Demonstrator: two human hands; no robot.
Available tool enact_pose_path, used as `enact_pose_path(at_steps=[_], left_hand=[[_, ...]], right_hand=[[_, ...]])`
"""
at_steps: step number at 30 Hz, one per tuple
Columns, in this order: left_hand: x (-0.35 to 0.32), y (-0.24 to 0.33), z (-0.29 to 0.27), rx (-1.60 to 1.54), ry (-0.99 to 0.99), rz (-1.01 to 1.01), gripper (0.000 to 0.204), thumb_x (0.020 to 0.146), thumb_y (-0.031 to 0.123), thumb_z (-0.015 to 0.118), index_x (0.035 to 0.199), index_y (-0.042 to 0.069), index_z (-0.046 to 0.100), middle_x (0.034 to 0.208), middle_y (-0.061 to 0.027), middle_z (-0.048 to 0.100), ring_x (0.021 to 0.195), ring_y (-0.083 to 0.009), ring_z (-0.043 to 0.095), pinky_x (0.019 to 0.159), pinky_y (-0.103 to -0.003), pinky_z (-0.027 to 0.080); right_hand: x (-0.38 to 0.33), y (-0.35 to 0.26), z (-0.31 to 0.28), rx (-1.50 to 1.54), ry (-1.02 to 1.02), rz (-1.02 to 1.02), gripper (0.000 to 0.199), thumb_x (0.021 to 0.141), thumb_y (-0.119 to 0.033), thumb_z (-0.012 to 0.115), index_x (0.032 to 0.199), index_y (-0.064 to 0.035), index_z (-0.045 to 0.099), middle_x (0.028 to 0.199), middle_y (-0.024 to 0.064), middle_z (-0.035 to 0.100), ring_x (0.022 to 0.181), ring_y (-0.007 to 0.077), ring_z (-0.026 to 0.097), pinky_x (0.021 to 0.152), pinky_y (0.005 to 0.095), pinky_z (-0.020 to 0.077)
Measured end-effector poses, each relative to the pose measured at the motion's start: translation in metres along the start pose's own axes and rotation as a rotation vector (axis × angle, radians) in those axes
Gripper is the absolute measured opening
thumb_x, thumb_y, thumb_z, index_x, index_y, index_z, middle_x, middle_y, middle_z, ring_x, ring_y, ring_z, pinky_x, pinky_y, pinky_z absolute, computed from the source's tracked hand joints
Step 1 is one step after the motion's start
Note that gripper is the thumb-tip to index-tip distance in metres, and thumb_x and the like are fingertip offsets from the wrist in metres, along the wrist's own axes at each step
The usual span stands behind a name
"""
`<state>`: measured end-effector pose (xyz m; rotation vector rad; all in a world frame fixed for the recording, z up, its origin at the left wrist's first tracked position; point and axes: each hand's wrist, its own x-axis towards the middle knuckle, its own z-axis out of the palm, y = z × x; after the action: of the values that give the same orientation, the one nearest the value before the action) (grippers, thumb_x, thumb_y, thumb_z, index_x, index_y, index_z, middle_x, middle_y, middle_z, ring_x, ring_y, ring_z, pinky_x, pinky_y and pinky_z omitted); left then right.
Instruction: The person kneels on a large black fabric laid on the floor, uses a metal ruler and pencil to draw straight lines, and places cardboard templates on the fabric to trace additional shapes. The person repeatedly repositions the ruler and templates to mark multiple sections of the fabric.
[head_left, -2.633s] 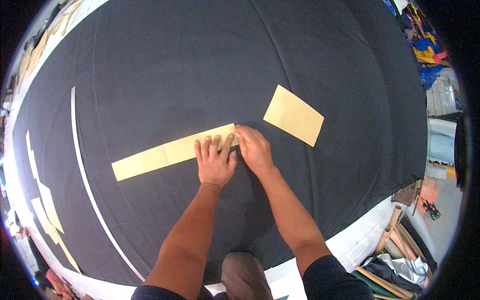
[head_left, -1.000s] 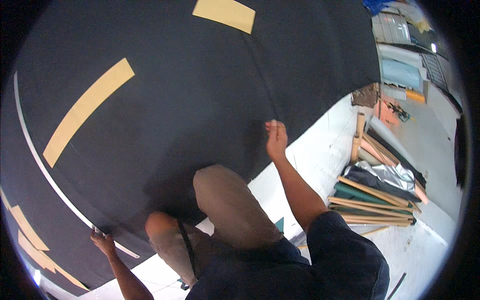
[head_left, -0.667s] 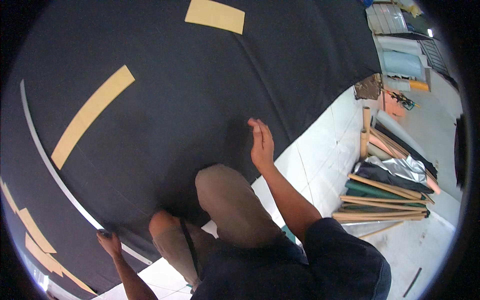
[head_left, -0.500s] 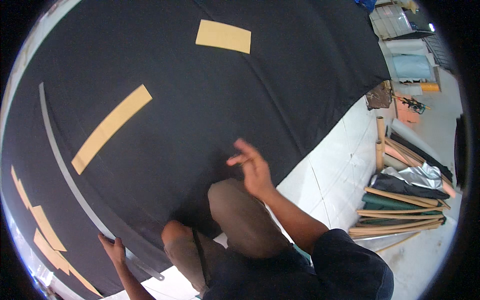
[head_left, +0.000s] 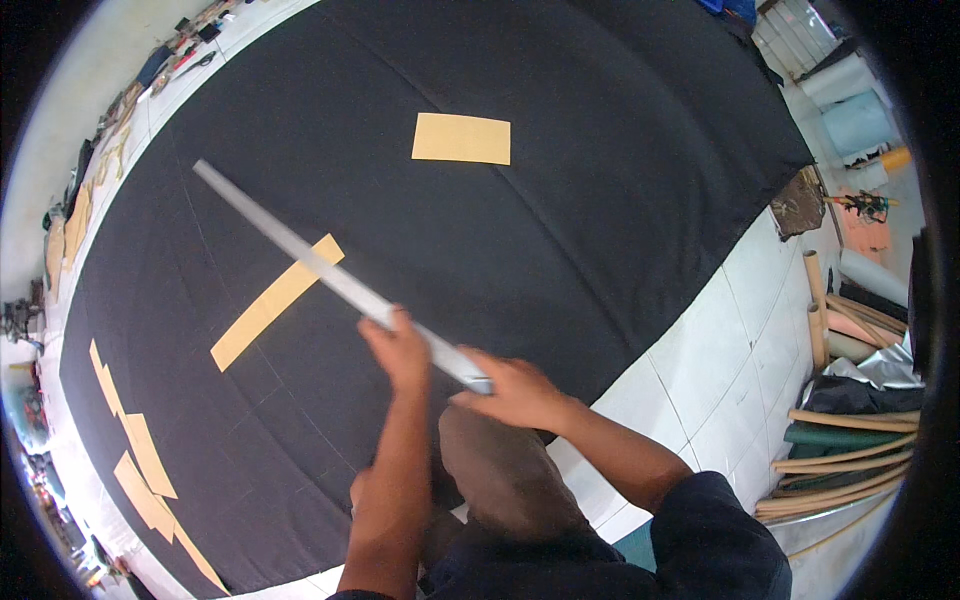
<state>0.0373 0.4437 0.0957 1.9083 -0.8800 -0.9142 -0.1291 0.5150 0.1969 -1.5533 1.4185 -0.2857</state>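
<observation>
A long metal ruler [head_left: 350,287] slants over the black cloth [head_left: 590,160] from upper left toward my knee, crossing one end of a narrow tan pattern strip [head_left: 262,316]. My left hand [head_left: 398,352] grips it partway along, thumb up on its edge. At the near end, my right hand [head_left: 515,388] has its fingers closed round the ruler. Whether the ruler touches the cloth I cannot tell. Farther off lies a rectangular tan piece [head_left: 462,139]. Thin lines run across the cloth to the left of my left forearm.
Several tan pieces [head_left: 150,455] lie near the cloth's left edge. White floor tiles [head_left: 700,340] border the cloth at right, with fabric rolls and cardboard tubes [head_left: 840,460] beyond. Scissors [head_left: 200,62] and assorted items line the far left wall. My knee [head_left: 500,450] rests close by.
The ruler has swung from the left side of the cloth toward the middle, carried by my left hand. My right hand, empty before, now holds its near end. The view has shifted.
</observation>
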Motion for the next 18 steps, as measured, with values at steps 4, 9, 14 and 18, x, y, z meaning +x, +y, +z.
enact_pose_path(at_steps=[4,9,14,18], left_hand=[[-0.060,-0.019,0.052,-0.096,-0.505,-0.201,0.034,0.099,0.018,0.066,0.116,-0.003,0.046,0.088,-0.0159,0.064,0.072,-0.0174,0.066,0.057,-0.035,0.053],[-0.070,-0.072,0.050,0.475,-1.021,-0.129,0.035,0.095,0.022,0.068,0.119,-0.002,0.061,0.091,-0.0183,0.072,0.081,-0.0301,0.073,0.070,-0.044,0.058],[0.032,-0.039,0.039,0.676,-0.710,0.028,0.043,0.089,0.024,0.072,0.125,0.003,0.064,0.120,-0.0197,0.068,0.117,-0.0367,0.064,0.095,-0.047,0.053],[0.141,-0.027,0.044,0.805,-0.472,0.525,0.084,0.079,0.029,0.083,0.149,0.003,0.043,0.159,-0.0265,0.034,0.144,-0.0436,0.038,0.118,-0.050,0.036]], right_hand=[[-0.060,0.113,0.008,-0.171,0.172,0.080,0.064,0.093,-0.032,0.073,0.146,-0.0054,0.050,0.116,0.0238,0.071,0.095,0.0375,0.073,0.083,0.0470,0.0568],[-0.156,0.196,0.080,-0.153,0.062,0.375,0.064,0.092,-0.030,0.073,0.147,-0.0094,0.050,0.098,0.0221,0.072,0.082,0.0405,0.071,0.073,0.0505,0.0556],[-0.206,0.216,0.135,-0.124,0.223,0.397,0.060,0.092,-0.033,0.072,0.145,-0.0123,0.053,0.107,0.0184,0.070,0.093,0.0375,0.068,0.078,0.0507,0.0500],[-0.217,0.228,0.157,-0.127,0.296,0.523,0.056,0.092,-0.031,0.072,0.142,-0.0127,0.057,0.109,0.0145,0.065,0.099,0.0351,0.064,0.079,0.0482,0.0451]])
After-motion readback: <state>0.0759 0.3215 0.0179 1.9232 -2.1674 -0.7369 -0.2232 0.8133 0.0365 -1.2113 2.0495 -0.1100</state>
